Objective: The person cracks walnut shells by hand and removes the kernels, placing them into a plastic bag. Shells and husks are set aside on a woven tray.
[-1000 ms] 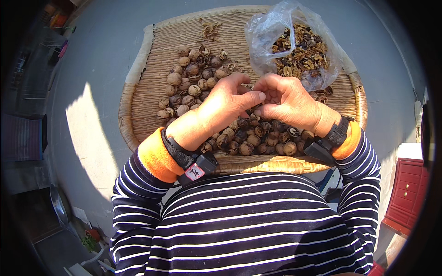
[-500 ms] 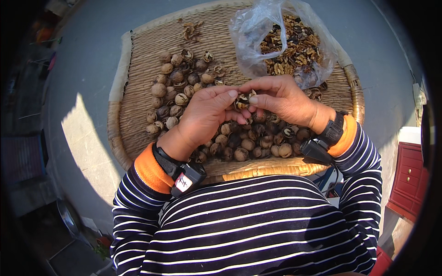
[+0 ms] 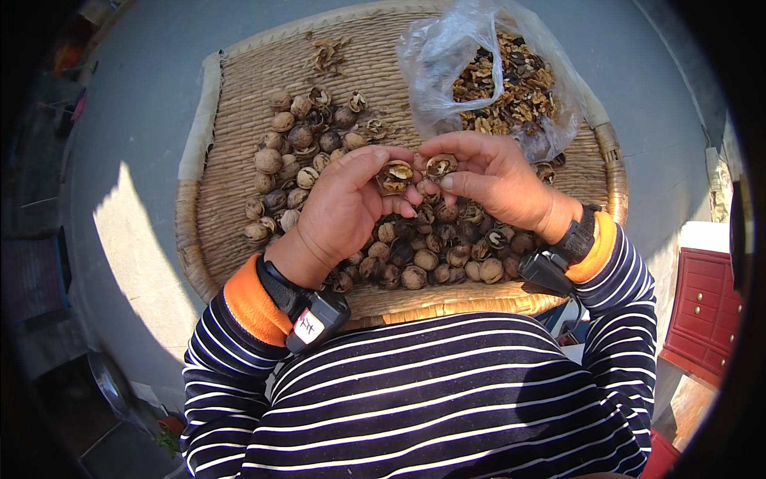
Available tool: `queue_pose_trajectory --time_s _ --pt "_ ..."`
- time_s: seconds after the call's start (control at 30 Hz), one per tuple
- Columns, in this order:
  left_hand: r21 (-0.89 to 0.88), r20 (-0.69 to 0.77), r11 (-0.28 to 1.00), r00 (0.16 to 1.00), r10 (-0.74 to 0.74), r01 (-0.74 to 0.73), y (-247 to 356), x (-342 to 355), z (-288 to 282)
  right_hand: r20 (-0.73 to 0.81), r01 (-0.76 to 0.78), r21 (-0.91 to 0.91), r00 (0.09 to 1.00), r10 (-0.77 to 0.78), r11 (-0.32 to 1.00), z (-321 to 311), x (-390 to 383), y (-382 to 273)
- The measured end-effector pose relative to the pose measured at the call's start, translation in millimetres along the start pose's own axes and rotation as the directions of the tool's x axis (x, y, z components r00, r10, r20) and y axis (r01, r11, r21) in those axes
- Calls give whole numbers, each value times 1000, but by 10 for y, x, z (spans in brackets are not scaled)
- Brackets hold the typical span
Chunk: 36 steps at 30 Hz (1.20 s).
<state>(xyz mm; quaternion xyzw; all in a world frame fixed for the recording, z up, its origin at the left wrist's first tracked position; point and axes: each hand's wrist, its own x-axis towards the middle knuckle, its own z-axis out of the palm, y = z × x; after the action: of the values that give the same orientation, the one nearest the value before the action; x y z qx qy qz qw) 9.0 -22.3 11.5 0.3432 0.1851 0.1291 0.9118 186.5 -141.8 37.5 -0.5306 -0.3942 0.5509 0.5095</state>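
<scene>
Over the woven surface, my left hand grips a walnut half with pale kernel showing in its brown shell. Close beside it, my right hand pinches another walnut half between thumb and fingers, its cut side turned up. The two halves are apart. Whole walnuts and cracked ones lie left of my left hand, and a darker pile of walnuts and shells spreads below both hands. Beyond my right hand, a clear plastic bag holds shelled walnut kernels.
A small heap of shell scraps lies near the far edge. A rounded rim borders the woven surface. Grey floor surrounds it, with a red drawer cabinet at the right and a round metal object at lower left.
The walnut held between both hands has come apart into two halves, one in each hand. Their insides now face up. My left hand has shifted slightly left.
</scene>
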Motion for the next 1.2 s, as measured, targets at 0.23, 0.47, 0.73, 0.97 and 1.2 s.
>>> queue_pose_trajectory --time_s 0.23,0.47,0.73,0.97,1.2 --pt "125 -91 984 989 -120 131 -44 -25 36 -20 39 -171 999 -43 985 -13 4 80" --pt "266 -172 961 985 -35 81 -134 -18 37 2 -18 -241 1000 19 970 55 1 85" --pt "390 -140 920 989 36 22 -137 -36 86 -52 -53 -56 997 50 997 55 41 77" --pt "532 -49 843 991 126 -81 -180 -41 100 -4 -90 -45 996 90 995 27 49 110" --pt "477 -26 878 998 50 -32 -211 -38 104 -50 50 -257 997 -64 965 88 44 155"
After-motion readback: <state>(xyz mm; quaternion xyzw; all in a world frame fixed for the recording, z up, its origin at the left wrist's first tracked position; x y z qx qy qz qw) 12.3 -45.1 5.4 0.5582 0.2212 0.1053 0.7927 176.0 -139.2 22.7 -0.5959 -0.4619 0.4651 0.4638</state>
